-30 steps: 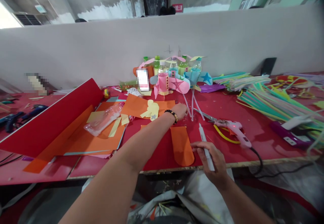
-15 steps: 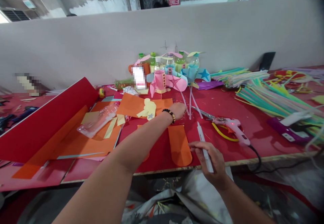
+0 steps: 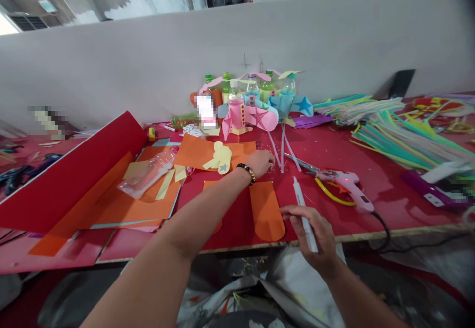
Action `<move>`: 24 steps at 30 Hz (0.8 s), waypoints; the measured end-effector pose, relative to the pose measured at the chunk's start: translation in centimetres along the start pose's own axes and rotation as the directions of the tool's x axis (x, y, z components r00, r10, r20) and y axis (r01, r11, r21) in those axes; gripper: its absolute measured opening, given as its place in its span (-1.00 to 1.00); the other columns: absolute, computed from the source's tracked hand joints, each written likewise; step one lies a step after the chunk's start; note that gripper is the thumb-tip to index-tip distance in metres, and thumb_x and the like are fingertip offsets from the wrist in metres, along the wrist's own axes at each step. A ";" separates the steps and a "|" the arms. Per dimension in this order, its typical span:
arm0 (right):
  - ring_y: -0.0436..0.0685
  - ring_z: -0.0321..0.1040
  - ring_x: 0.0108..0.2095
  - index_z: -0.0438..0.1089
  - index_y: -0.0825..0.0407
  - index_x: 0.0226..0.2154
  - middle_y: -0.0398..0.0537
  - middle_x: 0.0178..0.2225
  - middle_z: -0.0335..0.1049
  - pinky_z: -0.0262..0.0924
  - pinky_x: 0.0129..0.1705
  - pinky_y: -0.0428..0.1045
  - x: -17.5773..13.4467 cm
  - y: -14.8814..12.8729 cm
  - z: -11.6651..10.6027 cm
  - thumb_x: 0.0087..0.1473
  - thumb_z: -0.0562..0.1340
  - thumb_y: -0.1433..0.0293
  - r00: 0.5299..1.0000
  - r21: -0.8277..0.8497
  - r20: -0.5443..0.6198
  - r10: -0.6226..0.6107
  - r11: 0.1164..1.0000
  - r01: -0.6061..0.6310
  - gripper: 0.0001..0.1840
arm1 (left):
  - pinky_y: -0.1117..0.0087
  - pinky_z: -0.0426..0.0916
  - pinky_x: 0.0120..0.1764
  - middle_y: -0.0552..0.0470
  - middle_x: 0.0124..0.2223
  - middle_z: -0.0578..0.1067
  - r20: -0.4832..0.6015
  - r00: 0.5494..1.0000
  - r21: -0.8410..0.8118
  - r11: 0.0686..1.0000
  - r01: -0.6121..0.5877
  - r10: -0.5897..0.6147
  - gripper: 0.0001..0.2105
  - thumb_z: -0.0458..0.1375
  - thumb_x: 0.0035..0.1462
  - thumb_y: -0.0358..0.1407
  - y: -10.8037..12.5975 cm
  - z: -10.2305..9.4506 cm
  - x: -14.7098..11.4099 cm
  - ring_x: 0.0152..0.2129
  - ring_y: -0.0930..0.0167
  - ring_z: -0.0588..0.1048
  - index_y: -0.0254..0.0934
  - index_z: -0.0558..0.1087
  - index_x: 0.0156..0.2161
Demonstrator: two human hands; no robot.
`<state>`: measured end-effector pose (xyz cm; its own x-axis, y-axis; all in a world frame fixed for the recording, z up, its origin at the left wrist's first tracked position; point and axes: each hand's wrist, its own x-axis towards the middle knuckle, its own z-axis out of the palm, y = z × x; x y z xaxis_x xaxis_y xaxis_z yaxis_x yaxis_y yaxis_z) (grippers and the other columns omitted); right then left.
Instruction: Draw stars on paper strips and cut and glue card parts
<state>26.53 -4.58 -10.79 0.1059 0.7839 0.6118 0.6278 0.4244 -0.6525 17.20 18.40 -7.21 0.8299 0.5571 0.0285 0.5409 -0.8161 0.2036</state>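
Note:
My right hand (image 3: 313,231) is closed around a white marker pen (image 3: 300,194), which points up and away from me. Its fingertips are beside an orange paper piece (image 3: 267,214) with a rounded near end. Stretched forward, my left hand (image 3: 262,164) has its fingers drawn together low over the red table (image 3: 237,229). Whatever they hold, if anything, cannot be made out. Just right of those fingertips lie thin pink strips (image 3: 282,150). A second orange paper piece (image 3: 210,185) is mostly hidden under my left forearm.
Decorated bottle planes (image 3: 237,113) stand at the back by a grey partition. Right of my hands are a pink glue gun (image 3: 352,184), scissors (image 3: 302,162) and bundled coloured strips (image 3: 411,140). Orange sheets (image 3: 111,209), a clear bottle (image 3: 146,174) and a red board (image 3: 74,179) lie left.
The view has shifted slightly, so the table things appear a little further right. Both hands keep nearly the same pose, and the marker pen stays in my right hand.

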 end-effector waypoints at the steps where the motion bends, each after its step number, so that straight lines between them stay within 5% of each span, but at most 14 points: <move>1: 0.12 0.49 -0.26 0.33 -0.04 -0.13 -0.02 -0.21 0.50 0.37 -0.18 0.02 -0.1 0.1 0.0 0.15 0.15 0.50 1.000 0.000 0.001 -0.001 1.000 0.001 -0.77 | 0.45 0.30 -0.16 -0.03 -0.20 0.56 -0.003 1.000 0.003 1.000 0.007 -0.007 -0.79 0.05 0.17 -0.36 0.1 0.0 0.0 -0.23 0.40 0.47 -0.29 0.55 -0.23; 6: 0.11 0.48 -0.26 0.33 -0.04 -0.12 -0.01 -0.22 0.49 0.37 -0.18 0.03 -0.3 0.3 -0.1 0.15 0.16 0.49 1.000 -0.014 0.016 0.006 1.000 -0.006 -0.77 | 0.47 0.31 -0.26 0.00 -0.31 0.57 0.048 0.999 0.017 1.000 0.006 -0.006 -0.88 0.20 0.06 -0.35 0.6 -0.3 0.0 -0.33 0.40 0.49 -0.27 0.56 -0.29; 24: 0.11 0.48 -0.25 0.32 -0.04 -0.12 -0.02 -0.20 0.49 0.37 -0.18 0.02 -0.3 0.4 0.0 0.13 0.17 0.51 1.000 0.016 0.003 -0.001 1.000 0.001 -0.76 | 0.46 0.29 -0.33 -0.01 -0.33 0.57 0.120 0.990 0.099 0.992 -0.082 0.070 -0.84 0.12 0.04 -0.46 0.7 -1.1 -1.7 -0.34 0.39 0.49 -0.28 0.54 -0.33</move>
<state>26.74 -4.70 -11.24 0.1027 0.7850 0.6109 0.6157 0.4322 -0.6589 16.02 17.07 -6.07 0.8762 0.4761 -0.0749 0.4816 -0.8703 0.1025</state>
